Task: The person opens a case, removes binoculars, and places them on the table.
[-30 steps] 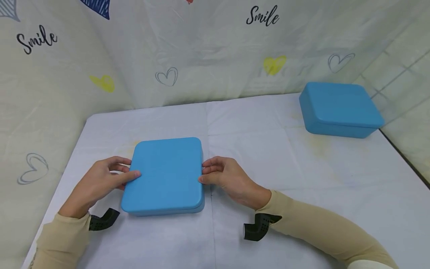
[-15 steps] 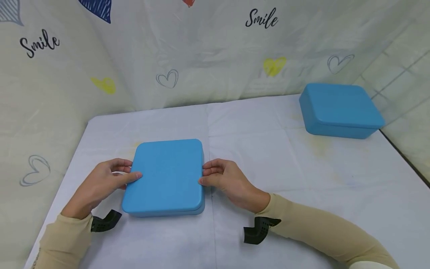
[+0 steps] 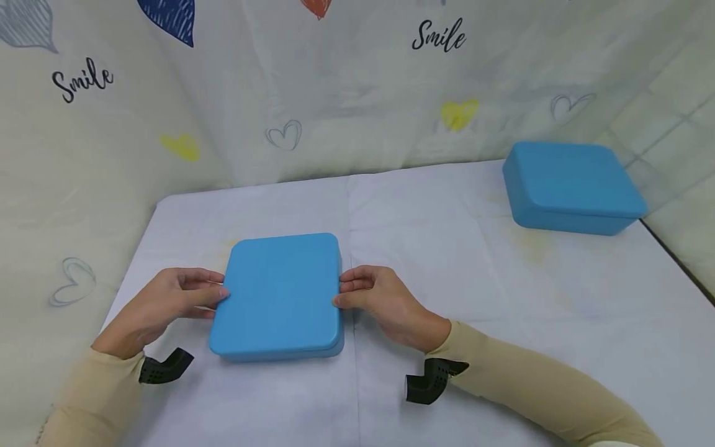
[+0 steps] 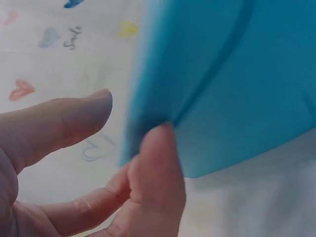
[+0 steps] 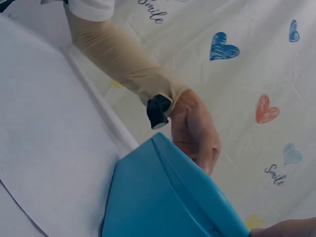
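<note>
Nearest the camera, beige sleeves (image 3: 92, 400) (image 3: 536, 379) reached over the desk (image 3: 447, 267), a black angled piece (image 3: 166, 367) (image 3: 426, 385) at each wrist. The left grip (image 3: 159, 304), a bare hand, was released: its thumb stood just off the near blue box (image 3: 279, 295) in the left wrist view, while a fingertip touched the side at the seam. The right grip (image 3: 385, 304) was relaxed too, thumb and fingertips resting against the opposite side. That box lay flat between the two, left of the desk's centre. Well apart, toward the far right corner, sat a second blue box (image 3: 575, 180). Behind hung a pale cloth (image 3: 357, 74) printed with hearts and "Smile".
</note>
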{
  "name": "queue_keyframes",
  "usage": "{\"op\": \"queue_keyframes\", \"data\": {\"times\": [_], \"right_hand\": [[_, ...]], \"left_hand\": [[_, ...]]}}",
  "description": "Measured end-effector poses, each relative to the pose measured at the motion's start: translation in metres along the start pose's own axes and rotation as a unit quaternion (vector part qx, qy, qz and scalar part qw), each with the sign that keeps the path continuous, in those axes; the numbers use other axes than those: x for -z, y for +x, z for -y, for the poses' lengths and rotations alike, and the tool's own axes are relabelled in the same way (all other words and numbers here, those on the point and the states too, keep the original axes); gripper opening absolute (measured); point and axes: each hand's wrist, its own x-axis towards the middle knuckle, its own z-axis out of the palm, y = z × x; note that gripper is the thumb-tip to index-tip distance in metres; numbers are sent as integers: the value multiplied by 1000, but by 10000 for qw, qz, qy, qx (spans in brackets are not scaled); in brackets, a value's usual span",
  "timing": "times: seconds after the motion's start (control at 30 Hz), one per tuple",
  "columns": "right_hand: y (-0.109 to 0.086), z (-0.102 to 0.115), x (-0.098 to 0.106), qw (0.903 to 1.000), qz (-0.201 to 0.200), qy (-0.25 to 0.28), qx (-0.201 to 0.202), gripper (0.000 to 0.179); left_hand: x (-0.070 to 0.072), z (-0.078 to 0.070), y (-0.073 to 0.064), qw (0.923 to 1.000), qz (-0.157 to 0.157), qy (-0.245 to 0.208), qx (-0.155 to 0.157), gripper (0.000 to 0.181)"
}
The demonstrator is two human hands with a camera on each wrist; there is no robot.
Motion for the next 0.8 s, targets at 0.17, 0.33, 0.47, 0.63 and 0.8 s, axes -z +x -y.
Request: {"op": "queue_keyframes", "data": {"times": [0.17, 0.33, 0.47, 0.63, 0.8], "right_hand": [[1, 1, 2, 10000, 71, -8, -10, 41], [2, 2, 3, 9999, 116, -68, -39, 40], [3, 2, 4, 9999, 80, -110, -48, 40], [3, 1, 4, 9999, 128, -90, -47, 39], [3, 1, 4, 9999, 116, -26, -24, 39]], "left_hand": [[4, -5, 4, 9995, 180, -48, 238, 67], [5, -9, 5, 9983, 259, -92, 522, 61], [2, -14, 5, 9974, 207, -55, 690, 66], [-1, -17, 4, 9961, 80, 62, 882, 68], [-4, -19, 5, 9955, -30, 153, 937, 64]]}}
